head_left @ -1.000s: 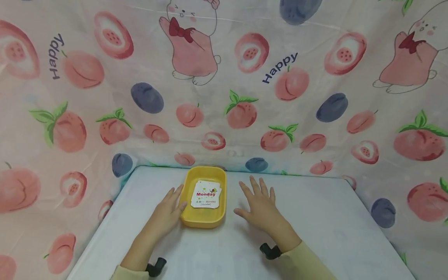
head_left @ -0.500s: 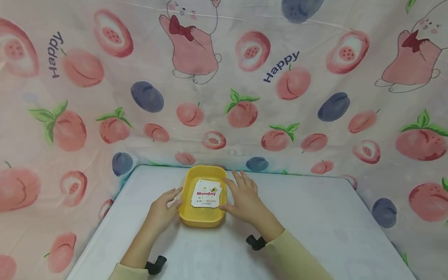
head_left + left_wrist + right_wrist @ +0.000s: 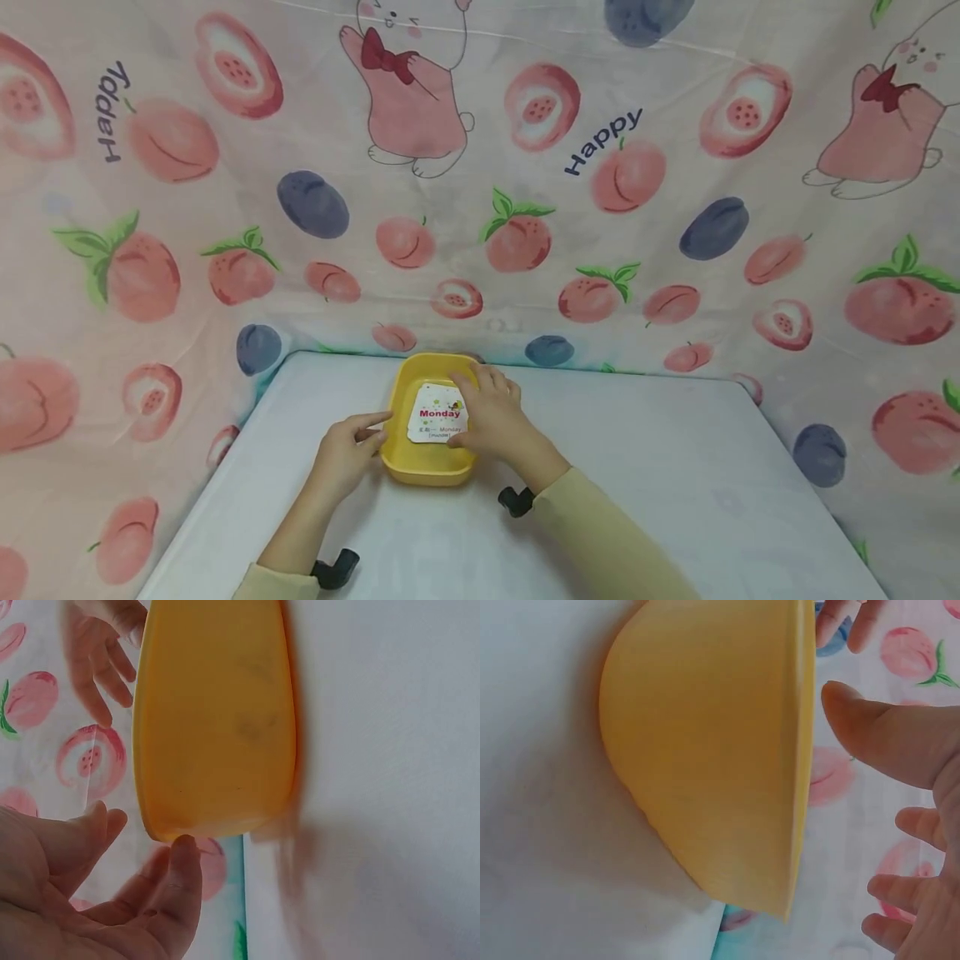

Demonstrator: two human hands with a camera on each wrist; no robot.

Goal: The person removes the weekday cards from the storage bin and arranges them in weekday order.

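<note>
A yellow tray (image 3: 426,477) stands on the table, with a small stack of white cards (image 3: 437,414) in it; the top one reads "Monday". My left hand (image 3: 347,457) is at the tray's left side, fingertips at its wall, as the left wrist view shows with the hand (image 3: 112,892) beside the yellow wall (image 3: 214,720). My right hand (image 3: 498,417) is over the tray's right rim, thumb and fingers spread above the cards' right edge. In the right wrist view that hand (image 3: 915,825) is spread above the rim, holding nothing visible.
The white table (image 3: 637,467) extends around the tray. Behind it and at both sides hangs a cloth (image 3: 495,325) printed with fruit and rabbits. A black wrist piece (image 3: 336,569) shows at the left sleeve and another (image 3: 516,502) at the right one.
My right hand has moved left from beside the tray to over its right rim and the cards. My left hand has shifted slightly, staying at the left side.
</note>
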